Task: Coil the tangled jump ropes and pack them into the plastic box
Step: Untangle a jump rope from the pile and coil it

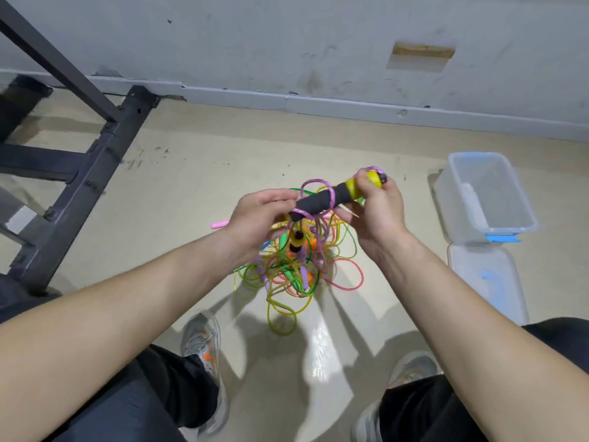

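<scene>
Grips purple-corded black foam rope handle [322,199] with curled fingers [277,197] of left hand [259,216] and right hand [374,213]. Holds it above tangled coloured jump ropes [296,272] on floor [191,186], near clear plastic box [526,218].

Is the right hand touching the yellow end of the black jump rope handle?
Touching. In the head view the right hand curls its fingers round the yellow end of the handle, with no gap showing.
</scene>
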Demonstrator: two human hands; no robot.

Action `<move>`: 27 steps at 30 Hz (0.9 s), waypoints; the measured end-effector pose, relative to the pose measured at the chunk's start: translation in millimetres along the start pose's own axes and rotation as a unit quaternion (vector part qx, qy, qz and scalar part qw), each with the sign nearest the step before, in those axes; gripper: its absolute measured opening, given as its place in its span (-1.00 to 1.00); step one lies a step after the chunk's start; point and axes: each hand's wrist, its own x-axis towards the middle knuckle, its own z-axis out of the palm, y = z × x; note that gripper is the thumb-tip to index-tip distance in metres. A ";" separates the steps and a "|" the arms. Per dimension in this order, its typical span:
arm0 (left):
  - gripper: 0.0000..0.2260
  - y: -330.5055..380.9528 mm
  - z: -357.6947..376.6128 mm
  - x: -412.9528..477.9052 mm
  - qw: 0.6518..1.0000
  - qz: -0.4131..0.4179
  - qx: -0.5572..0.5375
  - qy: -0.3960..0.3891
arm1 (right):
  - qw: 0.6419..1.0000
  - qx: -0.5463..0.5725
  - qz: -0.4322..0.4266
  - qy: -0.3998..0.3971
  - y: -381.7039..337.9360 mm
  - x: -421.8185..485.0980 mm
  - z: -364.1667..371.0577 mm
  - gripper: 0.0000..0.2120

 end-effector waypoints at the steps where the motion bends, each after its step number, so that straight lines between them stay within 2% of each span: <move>1: -0.85 -0.7 -1.9 2.1 0.999 -0.024 -0.031 0.026 | 0.999 0.000 -0.016 0.039 1.9 2.5 0.5 -0.88; 4: -0.81 -1.6 -9.5 10.8 0.989 -0.046 -0.091 0.111 | 0.987 -0.008 -0.063 0.148 3.4 13.1 -5.8 -0.86; 6: -0.77 -1.4 -14.8 13.9 0.991 -0.054 -0.078 0.093 | 0.979 0.012 -0.044 0.197 -3.1 22.2 -17.2 -0.86; 7: -0.77 -2.4 -17.1 14.4 0.997 -0.055 -0.022 0.055 | 0.979 0.001 -0.028 0.202 -7.9 25.4 -23.1 -0.86; 8: -0.78 -4.3 -17.8 15.5 0.996 -0.054 0.077 0.013 | 0.981 -0.024 -0.013 0.192 -11.2 27.5 -27.4 -0.86; 9: -0.81 -6.1 -17.8 16.4 0.974 -0.043 0.221 -0.015 | 0.985 -0.048 0.002 0.166 -12.6 27.3 -28.6 -0.85; 10: -0.89 -7.1 -16.9 16.0 0.929 -0.025 0.369 -0.028 | 0.990 -0.066 0.016 0.125 -11.9 24.5 -25.9 -0.84; 11: -0.83 -8.2 -15.2 14.6 0.874 0.001 0.485 -0.032 | 0.994 -0.074 0.030 0.074 -10.1 19.2 -20.3 -0.84; 12: -0.54 -11.4 -13.2 14.2 0.842 0.043 0.537 -0.040 | 0.995 -0.084 0.044 0.021 -7.7 12.6 -13.3 -0.86; 13: -0.28 -14.0 -10.3 14.1 0.845 0.105 0.519 -0.077 | 0.993 -0.102 0.058 -0.034 -6.2 5.8 -6.3 -0.89; 14: -0.16 -15.3 -7.8 15.0 0.877 0.156 0.435 -0.130 | 0.986 -0.127 0.068 -0.085 -4.6 0.8 -1.1 -0.89; 15: -0.18 -14.6 -5.1 14.3 0.911 0.178 0.327 -0.179 | 0.977 -0.156 0.068 -0.125 -3.2 -1.8 1.6 -0.87; 16: -0.29 -13.9 -3.8 14.6 0.931 0.171 0.244 -0.210 | 0.971 -0.180 0.062 -0.148 -3.0 -3.1 2.4 -0.85; 17: -0.43 -13.7 -4.2 18.0 0.943 0.158 0.208 -0.207 | 0.968 -0.190 0.053 -0.156 -4.2 -3.0 1.5 -0.83; 19: -0.68 -8.9 -4.7 17.5 0.940 0.128 0.235 -0.210 | 0.974 -0.170 0.032 -0.147 -8.8 0.4 -3.4 -0.84; 20: -0.75 -11.6 -5.7 17.4 0.934 0.116 0.256 -0.218 | 0.979 -0.151 0.021 -0.137 -11.8 2.2 -6.0 -0.86; 21: -0.75 -14.6 -4.9 15.2 0.930 0.119 0.268 -0.220 | 0.982 -0.131 0.012 -0.132 -14.4 3.9 -8.7 -0.86; 23: -0.62 -21.1 -1.3 11.4 0.930 0.149 0.276 -0.191 | 0.983 -0.095 0.009 -0.159 -17.4 3.9 -12.1 -0.80; 25: -0.50 -22.3 2.6 9.4 0.931 0.149 0.255 -0.216 | 0.978 -0.066 0.021 -0.196 -17.9 -0.4 -12.6 -0.75; 27: -0.56 -20.2 1.4 11.1 0.931 0.136 0.243 -0.237 | 0.979 -0.034 0.025 -0.201 -16.0 -0.6 -13.1 -0.76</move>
